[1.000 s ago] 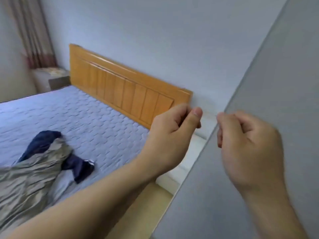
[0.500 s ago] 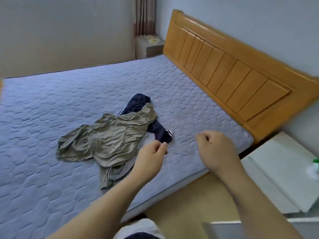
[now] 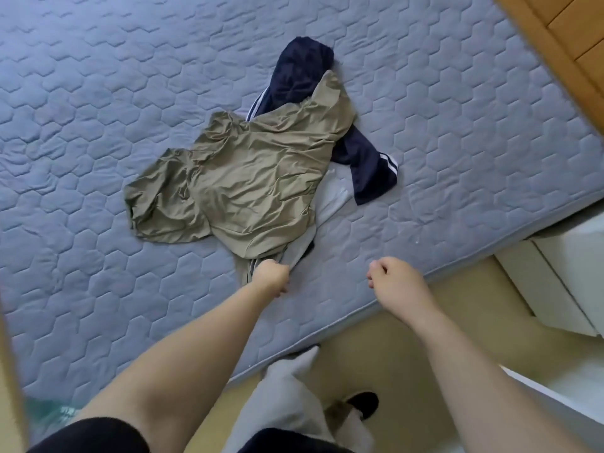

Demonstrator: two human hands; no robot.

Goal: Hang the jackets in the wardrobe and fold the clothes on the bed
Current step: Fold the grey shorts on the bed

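You are gripping the near edge of the clothes [image 3: 271, 204] with your left hand [image 3: 271, 276], fingers curled round the cloth; which piece you are holding I cannot tell. Your right hand [image 3: 397, 284] is hovering over the bed [image 3: 457, 142] near its edge, fingers curled in and holding nothing. The clothes are lying in a heap mid-bed: a khaki shirt [image 3: 228, 178] is covering a navy piece [image 3: 300, 70] with white stripes and a grey piece [image 3: 333, 197]. A white stand [image 3: 575, 276] is sitting beside the bed, below the headboard [image 3: 562, 31].
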